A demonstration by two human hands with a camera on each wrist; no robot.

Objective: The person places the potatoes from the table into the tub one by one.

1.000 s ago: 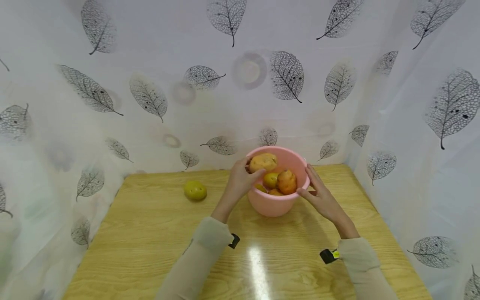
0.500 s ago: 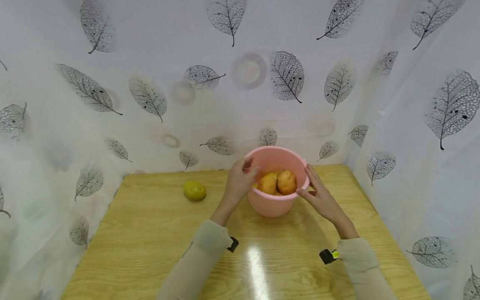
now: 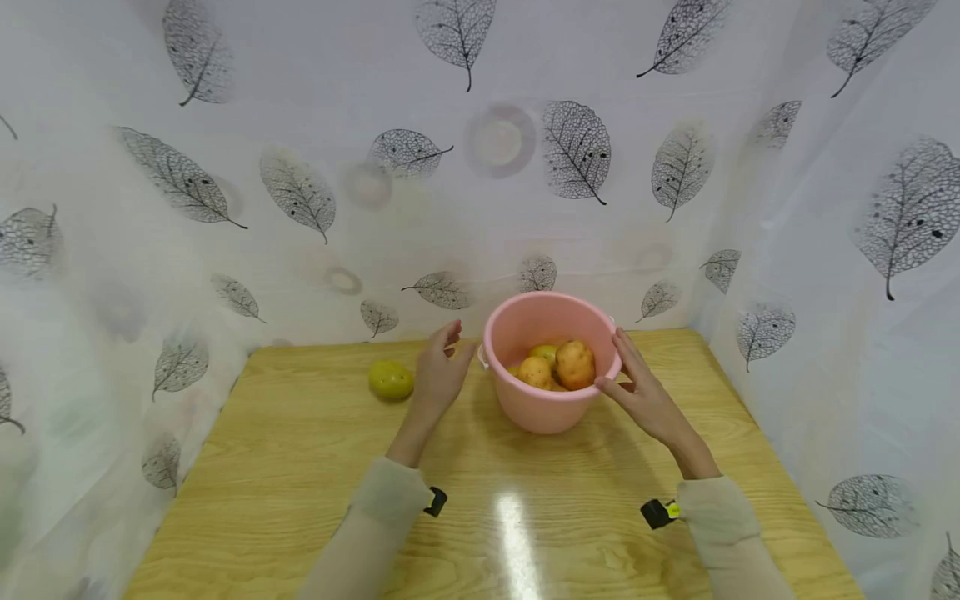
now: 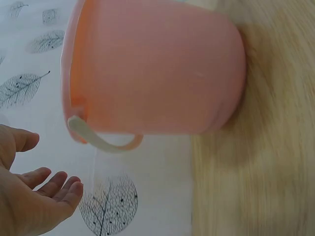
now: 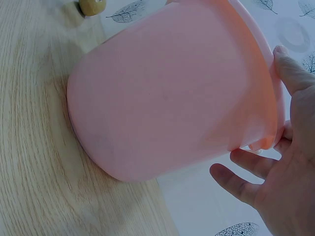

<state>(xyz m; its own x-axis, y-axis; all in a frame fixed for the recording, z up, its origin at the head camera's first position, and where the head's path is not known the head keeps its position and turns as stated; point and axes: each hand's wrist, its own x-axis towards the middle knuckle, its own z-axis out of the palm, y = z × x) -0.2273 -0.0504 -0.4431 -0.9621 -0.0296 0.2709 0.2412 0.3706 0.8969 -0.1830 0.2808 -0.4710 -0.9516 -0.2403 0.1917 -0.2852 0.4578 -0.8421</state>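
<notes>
A pink bucket (image 3: pixel 551 414) stands upright toward the back of the table, with several potatoes (image 3: pixel 574 364) in it. My left hand (image 3: pixel 438 375) holds nothing, its fingers loosely bent, in the gap between the bucket and a lone yellow-green potato (image 3: pixel 391 380). In the left wrist view the bucket's pale handle (image 4: pixel 101 141) hangs beside the rim, apart from that hand. My right hand (image 3: pixel 645 402) touches the bucket's right rim, thumb and fingers spread along it. Its thumb (image 5: pixel 291 69) lies against the rim in the right wrist view, while the lower fingers stick out straight.
The wooden table (image 3: pixel 300 483) carries the bucket and the lone potato. A white curtain (image 3: pixel 420 225) printed with dark leaves surrounds its back and sides, close behind the bucket.
A second ago my left hand held a potato over the bucket; half a second ago that potato lay inside. The left hand has since moved left, outside the rim. My right hand stayed put.
</notes>
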